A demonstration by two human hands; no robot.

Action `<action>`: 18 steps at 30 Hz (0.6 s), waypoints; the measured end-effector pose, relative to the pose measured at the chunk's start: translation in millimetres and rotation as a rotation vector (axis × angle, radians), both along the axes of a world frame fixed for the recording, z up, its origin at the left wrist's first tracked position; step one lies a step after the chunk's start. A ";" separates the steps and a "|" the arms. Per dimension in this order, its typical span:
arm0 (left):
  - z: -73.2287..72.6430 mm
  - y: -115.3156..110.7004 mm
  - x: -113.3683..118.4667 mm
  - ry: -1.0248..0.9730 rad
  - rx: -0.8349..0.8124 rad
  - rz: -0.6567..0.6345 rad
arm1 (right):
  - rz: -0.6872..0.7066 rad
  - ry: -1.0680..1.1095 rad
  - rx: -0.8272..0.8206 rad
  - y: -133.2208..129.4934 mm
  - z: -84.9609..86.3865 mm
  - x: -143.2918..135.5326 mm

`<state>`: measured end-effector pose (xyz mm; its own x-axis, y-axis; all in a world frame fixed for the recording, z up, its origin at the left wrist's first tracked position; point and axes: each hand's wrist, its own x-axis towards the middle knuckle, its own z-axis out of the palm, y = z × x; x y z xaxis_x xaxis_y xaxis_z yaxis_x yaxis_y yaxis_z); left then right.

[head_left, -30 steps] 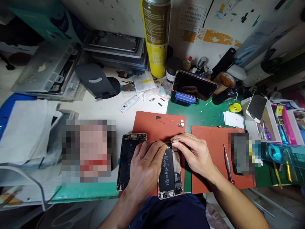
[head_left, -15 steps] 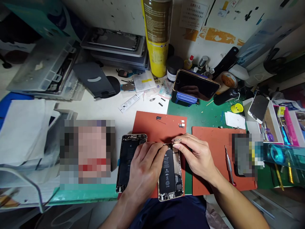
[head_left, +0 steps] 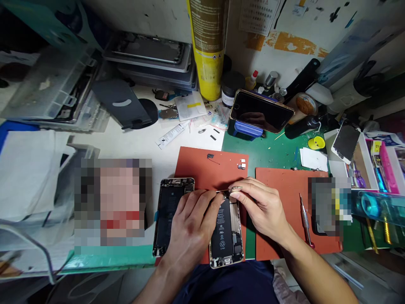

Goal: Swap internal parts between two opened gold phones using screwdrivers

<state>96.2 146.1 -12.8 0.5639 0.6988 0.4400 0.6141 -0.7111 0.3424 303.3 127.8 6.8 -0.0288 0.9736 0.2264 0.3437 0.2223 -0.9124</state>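
An opened phone lies on the orange mat, its black battery and inner parts bare. My left hand is closed around its upper left part, fingertips at the top edge, which they partly cover. Between the thumb and fingers of my right hand is a small metal part, pinched at the phone's top right corner; its exact kind is too small to tell. Left of these, a second opened phone rests partly beneath my left hand. A small black part with a wire lies farther up the mat.
A second orange mat on the right bears a screwdriver. A phone on a blue stand and a tall yellow can stand behind. Plastic boxes are stacked at the left, with a tool tray at the right.
The view has shifted slightly. Both hands keep almost the same place at the phone's top, and the small metal part stays pinched in my right hand.
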 end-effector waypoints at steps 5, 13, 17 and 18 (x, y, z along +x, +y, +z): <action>-3.1 -0.4 0.1 -0.002 0.006 0.003 | -0.008 0.000 0.006 -1.8 0.4 0.1; -1.1 1.1 1.7 0.012 0.040 0.001 | -0.010 0.008 -0.015 -1.1 -0.7 0.7; -0.7 0.5 1.8 0.004 0.052 -0.008 | -0.021 0.012 -0.016 -0.4 0.3 0.2; -1.0 0.3 1.8 0.008 0.060 -0.014 | -0.026 0.015 -0.017 0.0 0.6 -0.1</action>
<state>98.1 146.5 -13.8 0.5770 0.6632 0.4767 0.6062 -0.7389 0.2942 303.1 127.8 7.3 -0.0003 0.9777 0.2098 0.3357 0.1978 -0.9210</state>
